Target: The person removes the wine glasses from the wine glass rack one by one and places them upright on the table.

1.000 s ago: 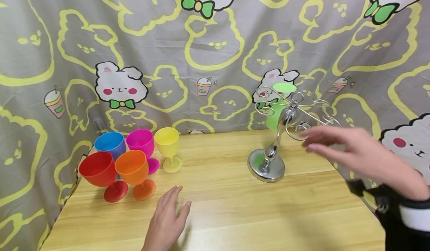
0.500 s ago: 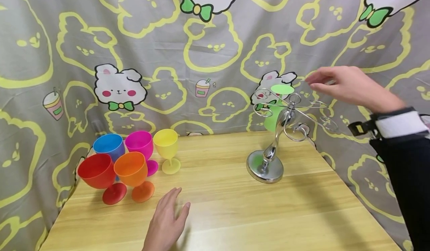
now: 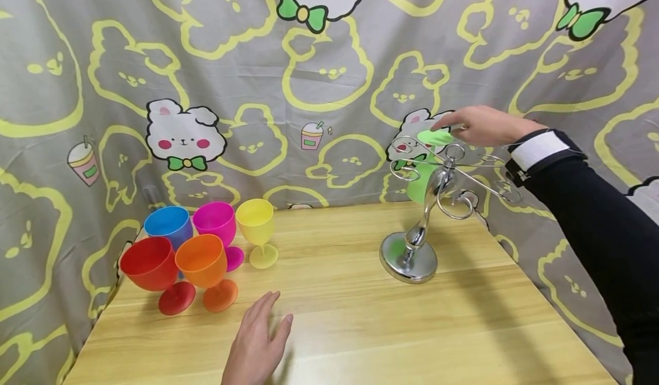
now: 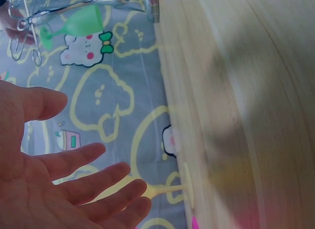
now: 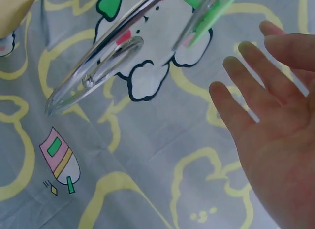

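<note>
A green goblet (image 3: pixel 421 182) hangs upside down from the silver wire-armed rack (image 3: pixel 429 202), its round foot uppermost. Over that foot reaches my right hand (image 3: pixel 479 126), fingers extended and overlapping the foot's edge in the head view. In the right wrist view the fingers of the right hand (image 5: pixel 266 86) are spread, beside the green foot (image 5: pixel 214 19), with nothing between them. My left hand (image 3: pixel 257 339) stays low at the front of the table, fingers straight and thumb apart. A yellow goblet (image 3: pixel 255 225) and an orange goblet (image 3: pixel 202 262) stand upright nearest to it.
Red (image 3: pixel 148 265), blue (image 3: pixel 169 225) and magenta (image 3: pixel 215 222) goblets stand upright at the table's left. The rack's round base (image 3: pixel 408 262) sits on the wooden table (image 3: pixel 350 322) at right. A patterned curtain (image 3: pixel 247 59) hangs behind.
My right hand has risen from the rack's right side, then moved left to the green goblet's foot. The left hand and the goblets on the table have stayed put.
</note>
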The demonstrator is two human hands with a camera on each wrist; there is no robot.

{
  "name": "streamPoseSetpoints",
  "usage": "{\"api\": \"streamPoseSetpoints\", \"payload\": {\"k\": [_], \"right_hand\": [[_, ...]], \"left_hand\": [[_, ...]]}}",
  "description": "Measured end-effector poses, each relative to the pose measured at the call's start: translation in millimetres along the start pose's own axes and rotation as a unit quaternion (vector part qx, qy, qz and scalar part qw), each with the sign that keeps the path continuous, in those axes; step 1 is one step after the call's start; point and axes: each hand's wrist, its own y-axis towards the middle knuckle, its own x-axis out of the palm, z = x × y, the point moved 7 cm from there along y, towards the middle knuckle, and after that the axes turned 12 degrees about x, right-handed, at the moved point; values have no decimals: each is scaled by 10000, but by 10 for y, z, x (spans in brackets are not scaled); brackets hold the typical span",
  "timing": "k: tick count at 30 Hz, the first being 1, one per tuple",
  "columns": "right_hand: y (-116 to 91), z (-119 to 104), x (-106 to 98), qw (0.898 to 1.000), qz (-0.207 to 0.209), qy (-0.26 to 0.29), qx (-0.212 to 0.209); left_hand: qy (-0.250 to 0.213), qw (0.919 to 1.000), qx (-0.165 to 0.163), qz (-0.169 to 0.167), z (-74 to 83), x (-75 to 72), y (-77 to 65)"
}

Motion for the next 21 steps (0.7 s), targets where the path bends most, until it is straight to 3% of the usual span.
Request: {"api": "streamPoseSetpoints", "payload": {"k": [5, 11, 14, 21], "right_hand": [[135, -11, 115, 9982, -533, 23, -272], [224, -4, 216, 9921, -1140, 502, -146], [257, 11, 226, 9935, -1072, 365, -108], [293, 58, 203, 9983, -413, -417, 23]], "left_hand": [[-5, 10000, -11, 27, -2, -6, 2], [43, 9999, 34, 125, 7, -8, -3], [58, 9999, 38, 119, 6, -10, 1], [33, 9999, 35, 122, -5, -7, 8]]}}
